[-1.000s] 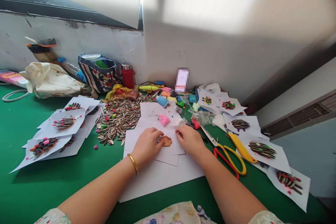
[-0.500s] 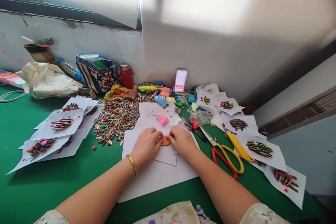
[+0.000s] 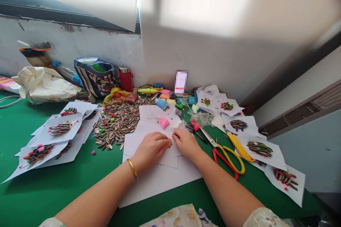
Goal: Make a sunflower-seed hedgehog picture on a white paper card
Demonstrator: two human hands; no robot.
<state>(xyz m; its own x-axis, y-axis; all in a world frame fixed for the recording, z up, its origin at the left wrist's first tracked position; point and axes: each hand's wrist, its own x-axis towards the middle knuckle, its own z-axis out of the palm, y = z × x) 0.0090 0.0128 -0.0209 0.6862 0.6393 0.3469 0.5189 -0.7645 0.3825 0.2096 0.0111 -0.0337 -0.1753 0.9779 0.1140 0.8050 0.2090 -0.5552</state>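
An orange-brown clay piece (image 3: 169,143) lies on white paper (image 3: 149,181) in the middle of the green table. My left hand (image 3: 152,148) rests over it with the fingers together, covering most of it. Just to the right of the clay, my right hand (image 3: 185,143) is curled on the paper; whether its fingertips pinch anything is hidden. Beyond the hands sits a pink clay packet (image 3: 163,122). Sunflower seeds (image 3: 114,124) are heaped to the left of the paper.
Scissors (image 3: 226,152) and a yellow cutter (image 3: 239,147) lie to the right. Seed-decorated sheets line the left (image 3: 64,127) and right (image 3: 266,150). At the back stand a striped bag (image 3: 99,79), a red bottle (image 3: 126,79) and a blurred phone (image 3: 181,81).
My left hand has slid over the clay, covering more of it. My right hand has come slightly away from the clay. The view has shifted a little.
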